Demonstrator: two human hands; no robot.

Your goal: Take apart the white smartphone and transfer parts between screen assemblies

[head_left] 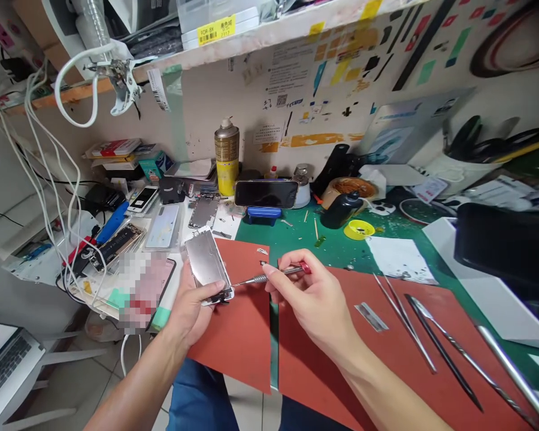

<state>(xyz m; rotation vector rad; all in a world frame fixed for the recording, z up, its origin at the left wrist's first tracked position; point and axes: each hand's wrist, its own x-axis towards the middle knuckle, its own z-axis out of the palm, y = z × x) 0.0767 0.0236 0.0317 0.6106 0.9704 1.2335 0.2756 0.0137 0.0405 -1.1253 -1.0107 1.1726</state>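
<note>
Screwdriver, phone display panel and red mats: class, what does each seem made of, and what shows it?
Screwdriver: probably polished steel, from its silvery glints. Phone display panel: back apparently satin metal, grey with soft sheen. Red mats: perhaps rubber or silicone, matte, without glare.

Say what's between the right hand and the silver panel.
The screwdriver: in the head view its thin end spans the gap to the panel, above red mat. Tip contact is too small to tell.
</note>
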